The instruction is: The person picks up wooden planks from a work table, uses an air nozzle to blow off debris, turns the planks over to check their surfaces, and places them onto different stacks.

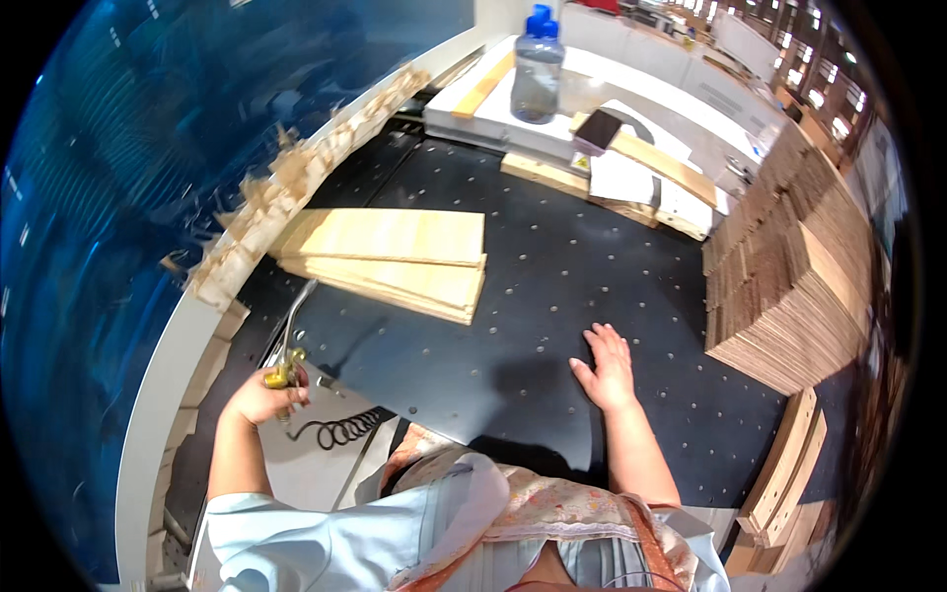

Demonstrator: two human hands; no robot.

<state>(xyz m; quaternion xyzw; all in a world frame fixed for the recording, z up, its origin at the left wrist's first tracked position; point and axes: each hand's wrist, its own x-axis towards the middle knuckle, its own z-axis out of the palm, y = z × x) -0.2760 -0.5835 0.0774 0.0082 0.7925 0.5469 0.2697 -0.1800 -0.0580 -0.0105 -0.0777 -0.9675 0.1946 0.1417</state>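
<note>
My left hand [266, 395] is wrapped round an air blow gun [286, 373] with a yellow body and a long bent metal nozzle. The nozzle's tip points up toward some pale wooden boards [395, 237], which lie fanned over one another on the black table [552, 257]. From the gun a black coiled hose [345, 428] runs down beside the table edge. With fingers extended and nothing in it, my right hand [608, 370] rests on the dark tabletop, right of the boards.
A tall stack of brown wooden boards [779, 286] stands at the right. Behind the table, a white ledge [473, 118] bears a blue-capped bottle [539, 69], a dark phone-like block [598, 129] and wooden strips. A ragged, fringed edge [286, 178] borders the blue panel [178, 118] at left.
</note>
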